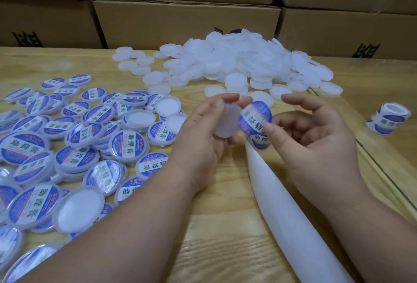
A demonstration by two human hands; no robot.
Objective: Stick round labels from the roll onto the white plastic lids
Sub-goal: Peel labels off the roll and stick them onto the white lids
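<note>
So the left hand (203,129) is holding a plain white lid (226,122) up off the table, fingers curled round its edge with the flat face turned toward the other hand. The right hand (309,138) is pinching a round blue-and-white label (255,116) between thumb and forefinger, other fingers loosely spread above it. The label sits just beside the lid, right at its right edge; can't really tell if it's touching the lid's face or not.

Below the label there's a long strip of white backing paper (284,210) running down toward the bottom edge of the view, with another label (259,141) on its top end.

The label roll (389,119) is lying on the wooden table (225,226) well off to the right. At the back in the middle there's a big heap of blank white lids (237,61). On the left is a spread of labelled lids (67,138), mostly label side up, a few flipped over showing the white inside. Stacked cardboard boxes (185,23) run along the far side behind the table
</note>
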